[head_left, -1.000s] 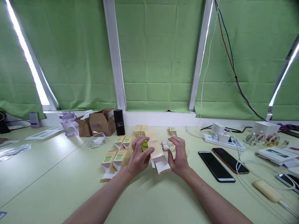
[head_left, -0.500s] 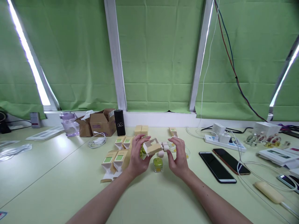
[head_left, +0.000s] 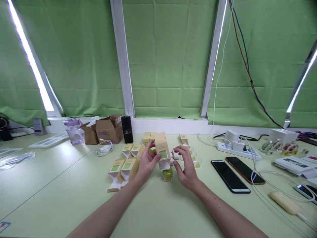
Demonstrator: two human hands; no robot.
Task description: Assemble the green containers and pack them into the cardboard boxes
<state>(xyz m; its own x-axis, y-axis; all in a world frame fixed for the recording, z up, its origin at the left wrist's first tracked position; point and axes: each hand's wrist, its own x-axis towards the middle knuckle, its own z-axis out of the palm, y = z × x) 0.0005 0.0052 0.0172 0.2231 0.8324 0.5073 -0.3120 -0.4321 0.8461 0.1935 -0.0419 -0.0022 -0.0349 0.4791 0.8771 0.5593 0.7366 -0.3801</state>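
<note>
My left hand (head_left: 146, 162) grips a small tan cardboard box (head_left: 162, 147) by its left side; the box stands tilted with its green label facing me and its white inner flap at the bottom. Just below it on the table sits a little glass jar with a green lid (head_left: 167, 174), partly covered by the box. To the right, my right hand (head_left: 185, 168) hovers with fingers curved and apart, holding nothing. Several pale pinkish caps (head_left: 176, 156) and clear glass jars (head_left: 196, 161) lie behind the right hand. More green items behind the left hand are mostly hidden.
Several matching boxes (head_left: 128, 168) with open flaps stand left of my hands. On the right lie two phones (head_left: 230, 177), a power strip (head_left: 238, 151) and loose white cables. A black cylinder (head_left: 127, 129), brown carton (head_left: 109, 130) and purple bottle (head_left: 74, 131) stand at the back left.
The box in my left hand has turned from its open end facing me to its labelled face showing. My right hand has shifted slightly left, still apart from the box.
</note>
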